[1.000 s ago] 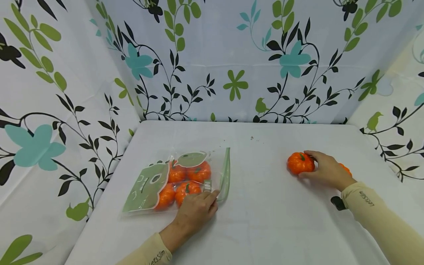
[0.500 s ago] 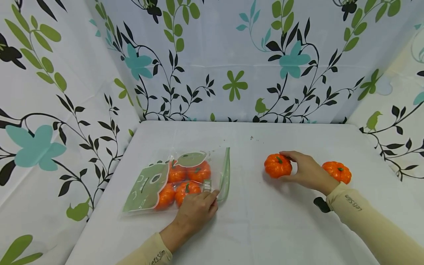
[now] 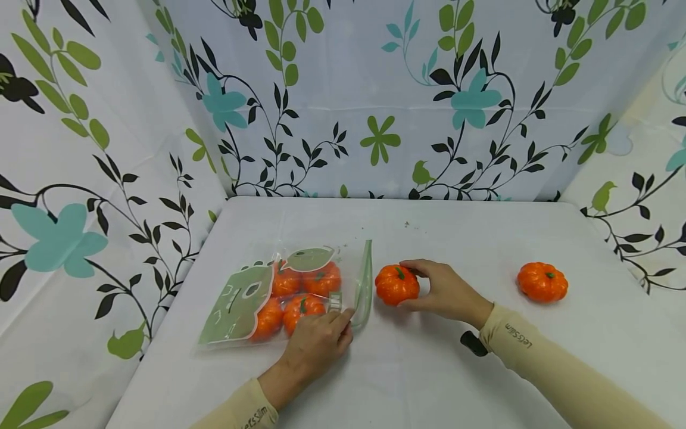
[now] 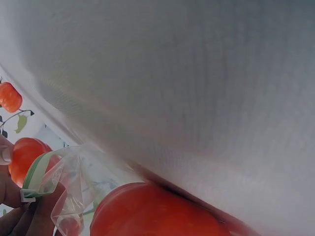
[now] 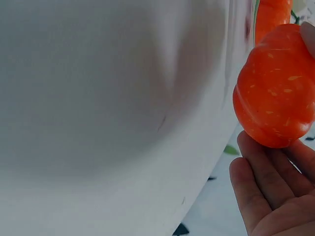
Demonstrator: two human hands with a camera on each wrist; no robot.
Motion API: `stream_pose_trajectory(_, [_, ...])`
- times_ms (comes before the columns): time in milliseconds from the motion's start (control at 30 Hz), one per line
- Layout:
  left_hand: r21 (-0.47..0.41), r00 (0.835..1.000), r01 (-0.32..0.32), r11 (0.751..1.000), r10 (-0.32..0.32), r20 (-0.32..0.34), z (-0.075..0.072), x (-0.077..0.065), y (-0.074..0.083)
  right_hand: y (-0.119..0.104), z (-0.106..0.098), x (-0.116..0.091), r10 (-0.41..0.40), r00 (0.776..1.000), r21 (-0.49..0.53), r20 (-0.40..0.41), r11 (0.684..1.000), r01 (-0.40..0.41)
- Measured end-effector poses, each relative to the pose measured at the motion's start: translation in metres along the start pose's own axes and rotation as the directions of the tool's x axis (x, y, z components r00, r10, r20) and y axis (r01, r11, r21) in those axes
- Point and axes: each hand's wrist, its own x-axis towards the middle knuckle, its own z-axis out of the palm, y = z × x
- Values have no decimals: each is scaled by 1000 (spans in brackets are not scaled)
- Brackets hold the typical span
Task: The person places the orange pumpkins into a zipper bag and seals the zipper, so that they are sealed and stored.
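A clear zip bag (image 3: 230,310) with a green printed animal lies on the left of the table, several small orange pumpkins (image 3: 321,279) inside. My left hand (image 3: 318,339) pinches the bag's edge at its right, by the green zip strip (image 3: 366,280); the white zip slider (image 4: 28,195) shows beside the fingers in the left wrist view. Just right of the bag's mouth, my right hand (image 3: 442,292) grips another orange pumpkin (image 3: 395,285) between thumb and fingers. The right wrist view has that held pumpkin (image 5: 275,88) close up, above the white tabletop.
One more orange pumpkin (image 3: 542,282) sits on the right of the white table (image 3: 429,369). Leaf-patterned curtains (image 3: 332,119) stand behind the table and on both sides. Small dark specks mark the cloth near the back.
My right hand has carried its pumpkin leftward from the right side to beside the bag, uncovering the pumpkin left behind. The left hand and bag have stayed in place.
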Motion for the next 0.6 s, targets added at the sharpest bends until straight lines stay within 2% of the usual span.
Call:
stream_pose_trajectory(333, [4,1000,-5,1000,5,5,0,-3,-1,-19,33,19,-51,998,10,25,999,51])
stream_pose_trajectory(600, [3,999,-31,1000,31,-22,1,-3,-3,-29,45,27,-84,996,33,35,996,83])
